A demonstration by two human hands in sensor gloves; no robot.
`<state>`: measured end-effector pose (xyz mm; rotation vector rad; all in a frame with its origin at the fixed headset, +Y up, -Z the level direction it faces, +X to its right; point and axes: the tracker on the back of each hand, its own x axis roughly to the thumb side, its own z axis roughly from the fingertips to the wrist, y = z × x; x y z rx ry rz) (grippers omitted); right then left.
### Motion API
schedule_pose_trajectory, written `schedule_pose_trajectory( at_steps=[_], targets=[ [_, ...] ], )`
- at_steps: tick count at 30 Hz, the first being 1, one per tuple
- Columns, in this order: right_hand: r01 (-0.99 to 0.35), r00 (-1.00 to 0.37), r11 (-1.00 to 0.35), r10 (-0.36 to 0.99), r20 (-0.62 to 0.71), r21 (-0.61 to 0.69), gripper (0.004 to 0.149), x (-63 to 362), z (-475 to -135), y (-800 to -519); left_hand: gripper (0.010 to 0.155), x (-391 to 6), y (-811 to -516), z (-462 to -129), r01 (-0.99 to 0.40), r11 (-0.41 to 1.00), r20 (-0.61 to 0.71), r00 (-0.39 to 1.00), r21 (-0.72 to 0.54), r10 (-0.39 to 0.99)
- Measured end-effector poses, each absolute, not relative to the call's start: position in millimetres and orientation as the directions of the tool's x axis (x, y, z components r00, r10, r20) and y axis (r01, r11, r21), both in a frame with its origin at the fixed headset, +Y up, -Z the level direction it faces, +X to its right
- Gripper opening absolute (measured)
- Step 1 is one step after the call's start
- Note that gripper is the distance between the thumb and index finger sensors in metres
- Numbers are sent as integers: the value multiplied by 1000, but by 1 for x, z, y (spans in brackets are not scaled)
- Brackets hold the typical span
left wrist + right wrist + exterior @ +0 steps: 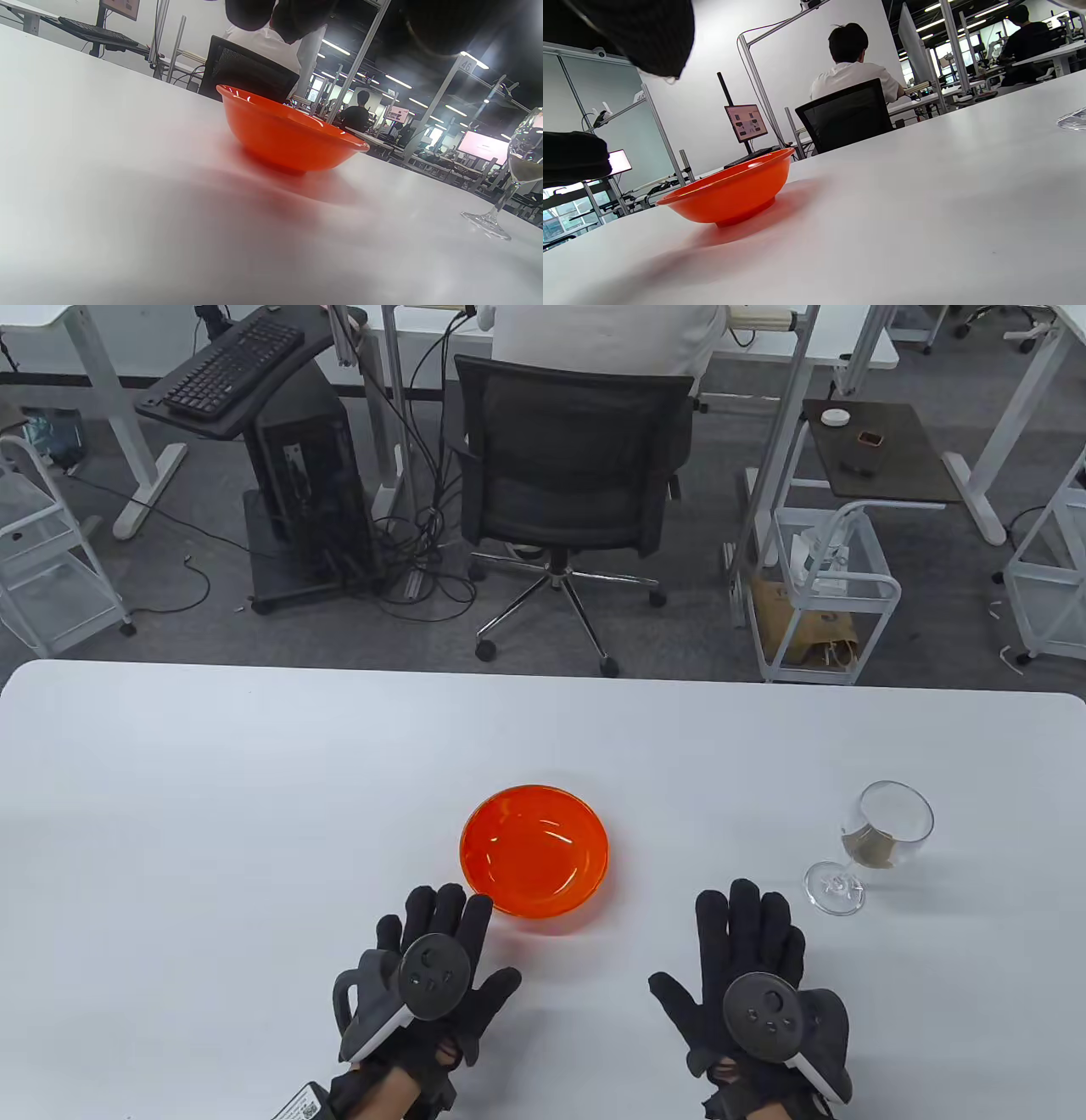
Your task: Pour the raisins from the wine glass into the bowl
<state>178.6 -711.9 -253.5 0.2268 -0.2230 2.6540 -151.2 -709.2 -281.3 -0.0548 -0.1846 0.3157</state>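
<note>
An orange bowl (534, 850) stands empty on the white table (212, 780), near the middle. It also shows in the left wrist view (288, 135) and the right wrist view (729, 192). A clear wine glass (874, 844) with brownish raisins at its bottom stands upright to the bowl's right; it also shows at the right edge of the left wrist view (515, 169). My left hand (433, 959) lies flat and open, fingertips close to the bowl's near rim. My right hand (755, 976) lies flat and open, left of and nearer than the glass. Both hands are empty.
Beyond the table's far edge stand an office chair (568, 466) with a seated person, a keyboard stand (237, 369) and a white cart (827, 594). In the right wrist view, the glass's foot (1073, 120) shows at the right edge.
</note>
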Motion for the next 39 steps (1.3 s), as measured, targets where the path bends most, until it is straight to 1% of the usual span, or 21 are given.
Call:
schedule_pose_trajectory(
  at_steps=[3, 11, 15, 23, 39],
  targets=[
    [-459, -877, -882, 429, 216, -111, 92, 175, -252, -711, 85, -151, -711, -282, -327, 939, 173, 924, -103, 341],
    [-424, -889, -901, 396, 229, -90, 87, 170, -252, -716, 85, -148, -713, -282, -312, 944, 184, 927, -104, 327],
    [-427, -888, -902, 405, 219, -65, 87, 170, -254, -719, 85, -147, -713, -282, -317, 942, 184, 925, -113, 334],
    [-423, -890, -903, 400, 220, -71, 89, 170, -254, -719, 87, -149, -713, -282, -336, 934, 161, 922, -124, 353],
    [-474, -877, -875, 460, 136, -96, 89, 192, -260, -715, 87, -157, -715, -287, -370, 920, 129, 914, -129, 385]
  ],
)
